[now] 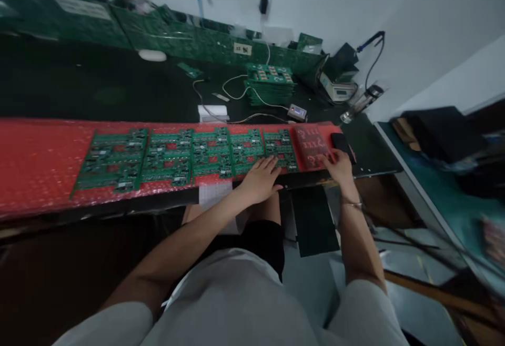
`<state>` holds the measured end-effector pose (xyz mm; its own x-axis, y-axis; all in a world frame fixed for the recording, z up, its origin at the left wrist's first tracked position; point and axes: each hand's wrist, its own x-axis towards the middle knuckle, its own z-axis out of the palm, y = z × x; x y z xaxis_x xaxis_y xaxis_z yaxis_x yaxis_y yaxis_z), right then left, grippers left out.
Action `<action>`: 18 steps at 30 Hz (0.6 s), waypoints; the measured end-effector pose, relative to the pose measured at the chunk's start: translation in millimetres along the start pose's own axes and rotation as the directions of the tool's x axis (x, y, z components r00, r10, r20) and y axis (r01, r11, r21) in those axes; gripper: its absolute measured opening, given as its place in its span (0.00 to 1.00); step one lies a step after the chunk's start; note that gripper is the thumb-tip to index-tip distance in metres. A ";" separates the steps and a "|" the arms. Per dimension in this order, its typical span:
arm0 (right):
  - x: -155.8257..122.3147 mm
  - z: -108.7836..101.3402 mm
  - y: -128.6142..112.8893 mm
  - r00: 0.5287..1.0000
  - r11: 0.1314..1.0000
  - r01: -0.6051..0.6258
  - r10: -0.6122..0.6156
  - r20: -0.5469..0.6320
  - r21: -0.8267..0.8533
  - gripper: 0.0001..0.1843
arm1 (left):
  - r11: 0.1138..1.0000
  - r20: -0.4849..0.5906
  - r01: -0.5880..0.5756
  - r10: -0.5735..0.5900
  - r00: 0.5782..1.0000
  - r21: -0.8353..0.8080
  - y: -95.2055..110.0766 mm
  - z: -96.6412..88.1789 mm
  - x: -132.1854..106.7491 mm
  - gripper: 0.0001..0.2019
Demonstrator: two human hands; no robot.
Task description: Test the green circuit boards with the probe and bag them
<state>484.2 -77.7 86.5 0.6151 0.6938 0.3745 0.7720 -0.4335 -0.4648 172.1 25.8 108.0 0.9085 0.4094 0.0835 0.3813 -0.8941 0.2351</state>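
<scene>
Several green circuit boards [185, 155] lie side by side in a row on a long red bubble-wrap sheet [35, 162] along the bench's near edge. My left hand [261, 177] rests flat on the near edge of the boards at the right of the row, fingers stretched out. My right hand [338, 165] touches the near corner of a board wrapped in red bubble wrap [311, 146] at the row's right end, fingers curled at its edge. A small black object [341, 144] lies just beyond that hand.
A stack of green boards [270, 83] stands at the back of the dark bench, with white cables, a small meter [297, 112] and a soldering station [338, 80] nearby. More boards line the back wall. A black box [442, 130] sits on the table to the right.
</scene>
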 end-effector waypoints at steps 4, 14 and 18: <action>0.0 10.2 -4.0 0.993 0.996 0.072 -0.066 -0.100 0.049 0.27 | 0.998 -0.100 0.062 -0.061 0.993 0.004 -12.4 -1.9 -27.1 0.26; 22.7 111.4 -241.5 0.740 0.706 0.510 -0.651 0.166 0.492 0.15 | 0.897 -0.447 0.381 -0.441 0.778 -0.222 -86.8 -43.3 -119.4 0.19; 45.3 168.7 -358.9 0.695 0.786 0.570 -0.616 0.370 0.240 0.19 | 0.850 -0.533 0.416 -0.527 0.662 -0.323 -110.3 -51.9 -143.7 0.19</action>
<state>208.0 206.3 134.9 -0.1075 0.9623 0.2498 0.9190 0.1921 -0.3443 -9.4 75.1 120.3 0.3099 0.8390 0.4472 0.6469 -0.5307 0.5476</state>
